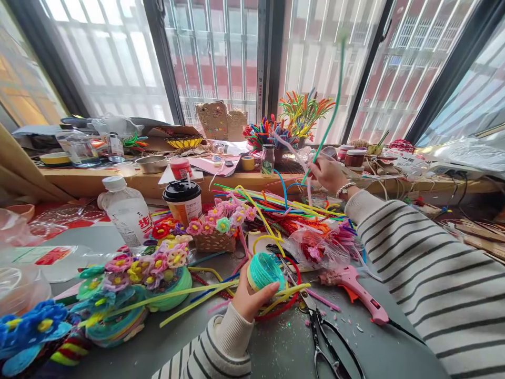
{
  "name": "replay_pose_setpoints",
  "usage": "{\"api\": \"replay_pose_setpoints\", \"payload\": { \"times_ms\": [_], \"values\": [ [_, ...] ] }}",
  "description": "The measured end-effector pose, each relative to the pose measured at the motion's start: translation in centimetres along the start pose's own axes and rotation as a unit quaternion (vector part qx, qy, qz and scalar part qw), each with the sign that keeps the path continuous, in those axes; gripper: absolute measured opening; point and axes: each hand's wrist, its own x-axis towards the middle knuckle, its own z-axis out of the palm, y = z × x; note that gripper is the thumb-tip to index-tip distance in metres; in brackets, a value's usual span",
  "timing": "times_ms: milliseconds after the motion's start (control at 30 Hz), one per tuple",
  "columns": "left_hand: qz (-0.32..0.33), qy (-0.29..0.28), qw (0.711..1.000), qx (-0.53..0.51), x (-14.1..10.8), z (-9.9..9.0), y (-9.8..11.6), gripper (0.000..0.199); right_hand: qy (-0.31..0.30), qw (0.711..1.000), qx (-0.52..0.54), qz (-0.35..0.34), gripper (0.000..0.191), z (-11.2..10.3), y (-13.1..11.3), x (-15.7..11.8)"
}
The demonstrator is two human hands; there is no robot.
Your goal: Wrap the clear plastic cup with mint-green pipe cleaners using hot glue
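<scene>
My left hand (pixel 252 297) is wrapped round a small cup (pixel 265 272) wound with turquoise pipe cleaner, tilted just above the grey table. Farther out, my right hand (pixel 325 172) pinches a long green pipe cleaner (pixel 335 113) that stands up in front of the window. A pale, whitish strip (pixel 290 147) passes close to the same fingers; whether they grip it too I cannot tell. Below that hand lies a heap of coloured pipe cleaners (pixel 292 202). Black-handled scissors (pixel 319 329) rest right of the cup, and yellow pipe cleaners (pixel 197 292) lie around my left hand.
A pink glue gun (pixel 361 292) with a black cord lies at right. Pipe-cleaner flowers (pixel 161 260) fill the left side, near a plastic bottle (pixel 128 210) and a lidded drink cup (pixel 183 199). Along the sill (pixel 229 182) stand a glass jar (pixel 267 159) and other craft items.
</scene>
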Motion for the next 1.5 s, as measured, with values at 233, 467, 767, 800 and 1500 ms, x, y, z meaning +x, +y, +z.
{"api": "replay_pose_setpoints", "payload": {
  "times_ms": [233, 467, 767, 800, 1500],
  "values": [
    [-0.004, -0.004, 1.000, -0.016, 0.1, 0.0, -0.1, 0.086, -0.062, 0.968, 0.243, 0.020, 0.028, 3.9, -3.4, 0.0],
    [-0.027, 0.018, 0.999, -0.033, -0.2, 0.3, 0.6, 0.081, -0.059, 0.914, 0.397, 0.058, 0.023, 0.1, -4.4, -6.0],
    [-0.054, 0.017, 0.995, -0.086, -0.4, 0.4, 2.7, 0.071, -0.117, 0.902, 0.410, 0.072, 0.023, -1.2, -6.1, -17.8],
    [-0.054, 0.022, 0.994, -0.095, -0.3, 0.4, 2.7, 0.069, -0.122, 0.885, 0.442, 0.085, 0.024, -1.4, -6.4, -18.6],
    [-0.032, 0.039, 0.991, -0.122, 0.8, -0.6, 1.9, 0.061, -0.197, 0.967, 0.120, 0.104, 0.029, 6.3, 0.4, -11.8]
  ]
}}
